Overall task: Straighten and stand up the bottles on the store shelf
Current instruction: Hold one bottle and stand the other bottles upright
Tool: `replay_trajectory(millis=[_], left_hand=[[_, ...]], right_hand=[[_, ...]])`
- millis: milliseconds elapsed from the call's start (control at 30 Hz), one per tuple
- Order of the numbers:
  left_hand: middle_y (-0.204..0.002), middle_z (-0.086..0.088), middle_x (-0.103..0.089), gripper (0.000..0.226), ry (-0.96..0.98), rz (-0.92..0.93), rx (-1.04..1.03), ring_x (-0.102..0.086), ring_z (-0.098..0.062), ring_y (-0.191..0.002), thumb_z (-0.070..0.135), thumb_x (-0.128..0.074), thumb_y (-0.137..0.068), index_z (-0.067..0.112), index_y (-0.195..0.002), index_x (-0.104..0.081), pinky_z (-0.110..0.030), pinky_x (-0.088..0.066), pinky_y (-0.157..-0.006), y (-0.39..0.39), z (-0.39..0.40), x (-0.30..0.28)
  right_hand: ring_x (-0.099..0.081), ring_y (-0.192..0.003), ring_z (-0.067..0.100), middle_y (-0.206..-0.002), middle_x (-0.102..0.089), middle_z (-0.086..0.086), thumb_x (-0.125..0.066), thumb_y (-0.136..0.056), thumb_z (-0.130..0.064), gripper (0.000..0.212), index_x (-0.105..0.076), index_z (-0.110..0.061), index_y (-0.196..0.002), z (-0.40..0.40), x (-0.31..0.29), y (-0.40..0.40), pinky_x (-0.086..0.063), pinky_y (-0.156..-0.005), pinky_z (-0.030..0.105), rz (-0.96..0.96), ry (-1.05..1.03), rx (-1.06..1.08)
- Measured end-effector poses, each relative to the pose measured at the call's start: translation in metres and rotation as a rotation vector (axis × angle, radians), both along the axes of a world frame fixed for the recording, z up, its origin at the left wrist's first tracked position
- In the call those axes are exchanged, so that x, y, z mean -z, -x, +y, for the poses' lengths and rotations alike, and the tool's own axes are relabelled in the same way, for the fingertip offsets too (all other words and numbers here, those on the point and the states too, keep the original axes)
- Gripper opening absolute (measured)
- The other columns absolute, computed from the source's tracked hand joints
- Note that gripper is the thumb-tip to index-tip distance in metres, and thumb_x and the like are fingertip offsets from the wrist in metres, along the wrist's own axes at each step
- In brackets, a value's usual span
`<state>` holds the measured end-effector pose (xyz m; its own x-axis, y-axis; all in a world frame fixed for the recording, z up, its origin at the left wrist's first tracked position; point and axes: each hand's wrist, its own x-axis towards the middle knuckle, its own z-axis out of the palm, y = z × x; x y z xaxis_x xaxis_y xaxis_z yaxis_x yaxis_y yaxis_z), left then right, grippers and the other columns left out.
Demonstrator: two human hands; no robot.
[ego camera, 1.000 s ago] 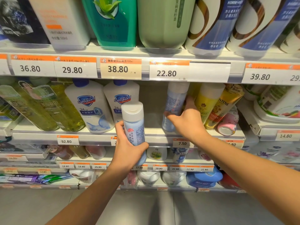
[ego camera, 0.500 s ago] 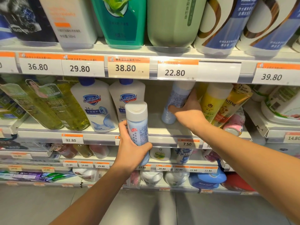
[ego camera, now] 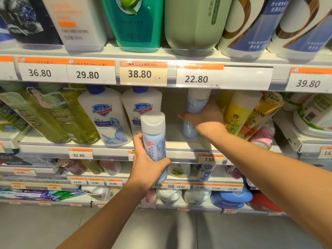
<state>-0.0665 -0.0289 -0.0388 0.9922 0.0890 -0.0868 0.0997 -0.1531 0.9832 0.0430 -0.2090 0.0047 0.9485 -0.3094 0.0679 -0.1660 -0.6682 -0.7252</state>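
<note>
My left hand (ego camera: 147, 166) grips a light blue bottle with a white cap (ego camera: 154, 133), held upright in front of the middle shelf's edge (ego camera: 179, 153). My right hand (ego camera: 206, 119) reaches deep into that shelf and wraps around a second light blue bottle (ego camera: 195, 103), which stands almost upright near the back. To its right, a yellow bottle (ego camera: 239, 112) and a golden Pantene tube (ego camera: 260, 115) lean to the left. A pink bottle (ego camera: 262, 135) lies on its side beside them.
Two white Safeguard bottles (ego camera: 106, 115) and yellow-green bottles (ego camera: 53, 117) stand at the left of the same shelf. Large bottles fill the top shelf (ego camera: 140, 22). Price tags line every shelf edge. Lower shelves hold small tubs and a blue jug (ego camera: 231, 198).
My right hand has pushed its blue bottle further back on the shelf and tipped it more upright. My left hand has held its bottle steady.
</note>
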Motion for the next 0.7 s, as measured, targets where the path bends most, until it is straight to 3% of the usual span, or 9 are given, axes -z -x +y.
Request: replay_trajectory(millis=[167,233,300,433,567,700], left_hand=[[-0.109,-0.002,-0.057,0.077,0.006,0.008,-0.002,-0.063,-0.015,-0.093,-0.012,-0.077,-0.075,0.025,-0.127,-0.034,-0.007,-0.053,-0.060,-0.001,-0.001,-0.001],[-0.108,-0.002,-0.057,0.077,0.005,0.010,-0.001,-0.063,-0.016,-0.092,-0.012,-0.077,-0.074,0.025,-0.127,-0.034,-0.007,-0.053,-0.060,-0.001,-0.002,-0.002],[-0.107,-0.003,-0.057,0.076,0.000,0.005,0.000,-0.063,-0.015,-0.091,-0.012,-0.077,-0.074,0.024,-0.126,-0.034,-0.006,-0.052,-0.058,-0.001,-0.002,-0.002],[-0.107,0.000,-0.056,0.077,0.009,0.008,0.007,-0.062,-0.015,-0.091,-0.013,-0.076,-0.076,0.025,-0.127,-0.033,-0.006,-0.052,-0.057,0.000,-0.001,-0.005],[-0.106,0.003,-0.055,0.078,0.003,0.016,0.007,-0.061,-0.013,-0.091,-0.012,-0.077,-0.076,0.026,-0.128,-0.033,-0.005,-0.052,-0.058,0.000,-0.002,-0.005],[-0.108,0.002,-0.055,0.077,0.002,0.021,0.009,-0.061,-0.012,-0.092,-0.012,-0.077,-0.076,0.026,-0.127,-0.033,-0.006,-0.053,-0.058,0.001,-0.002,-0.003]], right_hand=[[-0.067,-0.115,0.026,-0.127,-0.065,0.005,-0.098,-0.054,-0.058,0.102,-0.047,-0.014,-0.130,-0.006,0.004,0.005,-0.058,-0.097,0.043,0.051,-0.132,-0.016],[-0.067,-0.112,0.024,-0.123,-0.065,0.005,-0.099,-0.064,-0.036,0.088,-0.044,-0.013,-0.129,-0.011,0.007,0.010,-0.058,-0.099,0.042,0.049,-0.224,-0.058],[-0.066,-0.108,0.020,-0.121,-0.063,0.005,-0.089,-0.078,-0.010,0.076,-0.041,-0.010,-0.137,-0.016,0.009,0.016,-0.057,-0.101,0.040,0.042,-0.302,-0.120],[-0.062,-0.131,0.024,-0.143,-0.061,0.009,-0.076,-0.082,-0.008,0.080,-0.036,-0.017,-0.151,-0.030,0.010,0.015,-0.052,-0.112,0.048,-0.040,-0.335,-0.224],[-0.064,-0.126,0.018,-0.138,-0.064,0.004,-0.070,-0.090,0.002,0.070,-0.044,-0.019,-0.151,-0.038,0.005,0.013,-0.054,-0.108,0.038,-0.038,-0.316,-0.294],[-0.064,-0.110,0.004,-0.128,-0.065,-0.003,-0.078,-0.090,-0.005,0.066,-0.048,-0.020,-0.147,-0.041,0.004,0.011,-0.052,-0.089,0.019,-0.021,-0.327,-0.303]])
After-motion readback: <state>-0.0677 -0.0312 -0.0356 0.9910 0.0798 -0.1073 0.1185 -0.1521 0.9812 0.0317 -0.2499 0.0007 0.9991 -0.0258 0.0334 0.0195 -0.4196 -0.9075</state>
